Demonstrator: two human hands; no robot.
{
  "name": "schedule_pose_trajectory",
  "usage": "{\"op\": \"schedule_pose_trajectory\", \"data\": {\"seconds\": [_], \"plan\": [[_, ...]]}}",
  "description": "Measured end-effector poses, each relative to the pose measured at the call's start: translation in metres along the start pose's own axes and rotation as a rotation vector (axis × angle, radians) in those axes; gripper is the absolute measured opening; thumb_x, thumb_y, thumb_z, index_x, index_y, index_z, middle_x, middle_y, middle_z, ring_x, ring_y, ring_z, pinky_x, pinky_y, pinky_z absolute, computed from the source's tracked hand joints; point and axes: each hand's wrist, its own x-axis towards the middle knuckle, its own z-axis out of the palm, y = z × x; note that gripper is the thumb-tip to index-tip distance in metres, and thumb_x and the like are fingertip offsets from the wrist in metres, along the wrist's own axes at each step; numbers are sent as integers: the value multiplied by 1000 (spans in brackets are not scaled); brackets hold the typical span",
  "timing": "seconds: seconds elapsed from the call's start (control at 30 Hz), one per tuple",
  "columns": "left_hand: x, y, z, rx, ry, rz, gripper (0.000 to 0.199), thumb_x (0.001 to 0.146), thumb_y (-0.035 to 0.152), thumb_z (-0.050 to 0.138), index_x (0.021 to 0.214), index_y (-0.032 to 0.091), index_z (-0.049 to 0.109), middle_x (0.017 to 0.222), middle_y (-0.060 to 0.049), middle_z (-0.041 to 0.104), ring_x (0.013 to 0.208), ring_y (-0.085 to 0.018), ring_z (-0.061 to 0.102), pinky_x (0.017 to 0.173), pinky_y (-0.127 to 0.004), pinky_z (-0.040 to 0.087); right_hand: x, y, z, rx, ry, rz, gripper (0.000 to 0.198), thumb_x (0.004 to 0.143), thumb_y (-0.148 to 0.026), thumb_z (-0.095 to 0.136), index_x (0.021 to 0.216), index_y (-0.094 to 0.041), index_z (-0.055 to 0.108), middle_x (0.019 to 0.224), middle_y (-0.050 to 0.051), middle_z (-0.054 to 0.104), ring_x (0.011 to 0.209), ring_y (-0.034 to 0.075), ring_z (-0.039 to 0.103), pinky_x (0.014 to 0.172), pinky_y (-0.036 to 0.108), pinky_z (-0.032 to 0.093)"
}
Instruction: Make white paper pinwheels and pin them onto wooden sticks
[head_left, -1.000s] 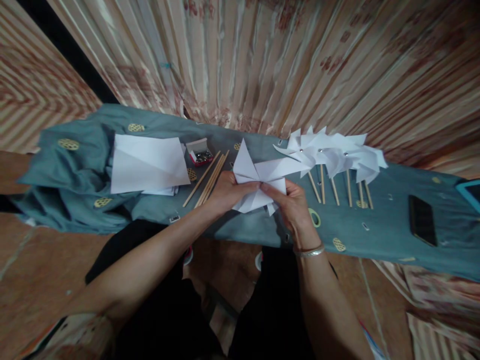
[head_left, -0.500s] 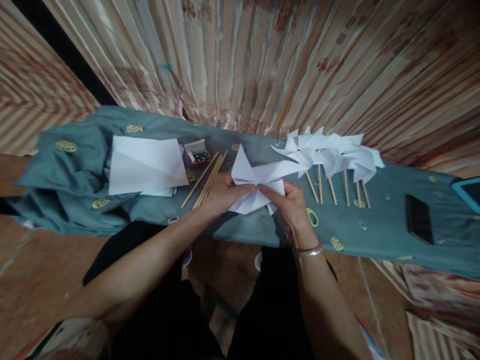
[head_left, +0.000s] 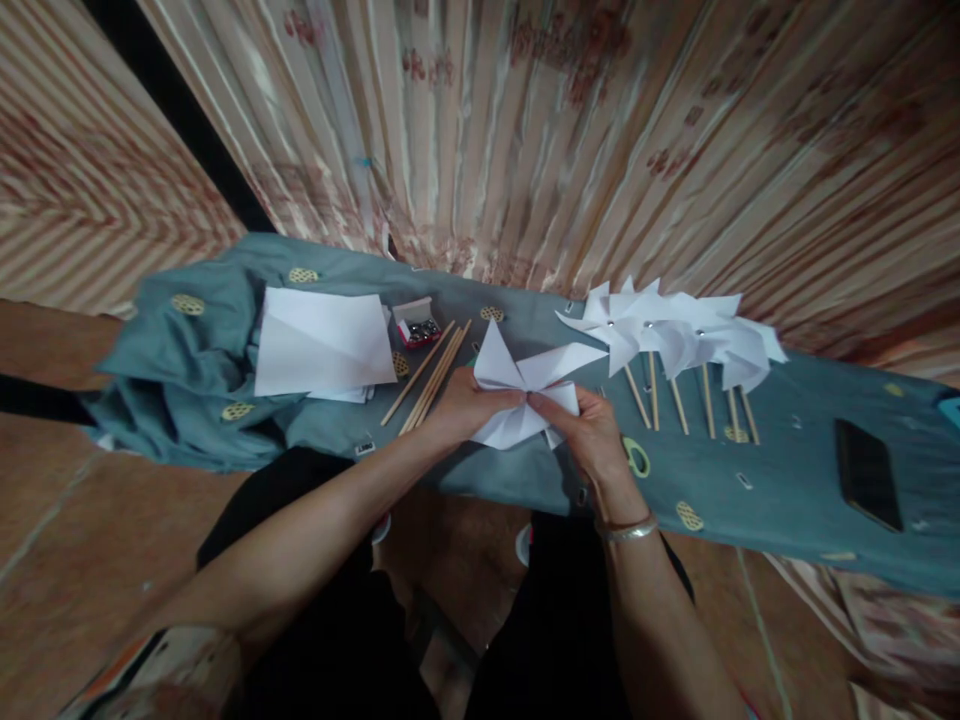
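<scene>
I'm grasping the folded paper (head_left: pixel 528 377) both sides; left hand (head_left: pixel 466 408) at left edge, right hand (head_left: pixel 590 428) at right; thumbs (head_left: pixel 504 400) near centre; one corner juts far.

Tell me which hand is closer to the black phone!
The right. The right hand pinches the folded paper, with the black phone off to its right. The left hand pinches the paper's other side, farther from the phone.
</scene>
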Motion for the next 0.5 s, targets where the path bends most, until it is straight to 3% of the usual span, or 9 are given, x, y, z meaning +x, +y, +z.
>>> {"op": "schedule_pose_trajectory", "data": {"seconds": [0.3,0.5], "plan": [[-6,-7,4,-71,-21,-44,23,52,15,79,73,13,70,68,-3,73,65,-19,66,64,-30,53,-6,2,-7,-28,-19,33,26,52,-33,87,70,-21,73,64,-3,71,54,12,59,55,25,48],[-3,-3,-1,-91,-215,-33,35,47,25,85,77,12,72,75,-6,74,71,-19,68,75,-33,53,-7,-2,-19,-62,56,-12,25,55,-35,86,69,-20,73,65,-1,72,56,14,60,57,28,49]]}}
